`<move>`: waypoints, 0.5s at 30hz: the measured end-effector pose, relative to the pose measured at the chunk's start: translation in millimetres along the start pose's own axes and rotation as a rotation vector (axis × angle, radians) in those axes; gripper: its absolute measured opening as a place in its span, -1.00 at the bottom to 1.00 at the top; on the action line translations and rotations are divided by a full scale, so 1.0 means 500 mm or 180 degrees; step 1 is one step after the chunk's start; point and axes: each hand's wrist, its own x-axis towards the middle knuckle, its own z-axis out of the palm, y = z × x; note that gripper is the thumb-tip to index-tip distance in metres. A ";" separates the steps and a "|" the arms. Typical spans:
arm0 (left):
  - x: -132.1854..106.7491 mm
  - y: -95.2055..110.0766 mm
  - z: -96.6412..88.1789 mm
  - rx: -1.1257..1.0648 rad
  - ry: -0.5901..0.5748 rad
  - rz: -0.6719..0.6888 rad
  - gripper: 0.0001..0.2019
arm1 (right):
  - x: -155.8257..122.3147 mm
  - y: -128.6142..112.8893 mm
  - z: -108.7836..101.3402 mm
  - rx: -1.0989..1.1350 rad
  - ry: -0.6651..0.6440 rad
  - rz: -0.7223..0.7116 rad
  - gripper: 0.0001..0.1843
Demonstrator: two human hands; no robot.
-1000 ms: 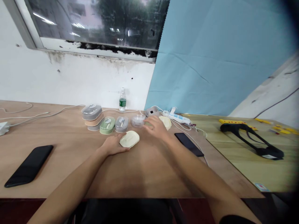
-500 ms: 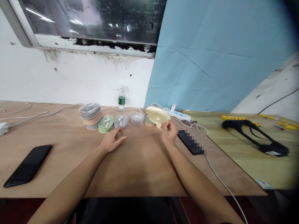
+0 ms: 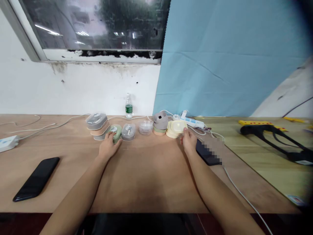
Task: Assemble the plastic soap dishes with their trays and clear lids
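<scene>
My left hand (image 3: 107, 147) has its fingertips on a green oval plastic box (image 3: 116, 133), which sits turned at an angle in a row along the back of the wooden table (image 3: 146, 182). My right hand (image 3: 188, 141) is open, with its fingertips at the front of a stack of cream oval lids (image 3: 175, 129). Between the hands stand a grey-lidded box (image 3: 128, 132) and a clear plastic dish (image 3: 145, 128). A taller stack of grey, green and peach pieces (image 3: 160, 122) stands just left of the cream lids.
A stack of lidded boxes (image 3: 97, 125) stands at the row's left end, and a water bottle (image 3: 128, 107) stands behind the row. A power strip (image 3: 192, 122) and cables lie behind. Black phones (image 3: 36, 179) (image 3: 207, 153) lie on both sides of my hands.
The cream lid that my right hand held up now lies on the stack, and that hand has let go. My left hand has moved onto the green box, which now sits turned.
</scene>
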 end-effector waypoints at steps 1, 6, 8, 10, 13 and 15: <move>0.000 -0.001 0.001 0.0056 -0.0057 -0.0014 -0.44 | 0.002 0.005 -0.002 -0.0159 0.0011 -0.0012 -0.33; 0.002 -0.002 0.008 0.0167 -0.0196 -0.0055 -0.39 | 0.015 0.018 -0.010 -0.0543 -0.0034 0.0021 -0.28; 0.005 -0.004 0.010 0.0177 -0.0221 -0.0070 -0.37 | 0.015 0.019 -0.008 -0.0470 -0.0051 0.0016 -0.23; 0.010 -0.010 0.012 0.0176 -0.0234 -0.0073 -0.38 | 0.012 0.019 -0.004 -0.0354 -0.0126 -0.0015 -0.20; 0.015 -0.017 0.010 0.0159 -0.0167 -0.0074 -0.42 | 0.007 0.018 0.001 -0.0297 -0.0312 -0.0102 -0.22; 0.015 -0.015 0.006 0.0152 -0.0081 -0.0045 -0.43 | 0.005 0.017 0.002 -0.0329 -0.0376 -0.0132 -0.25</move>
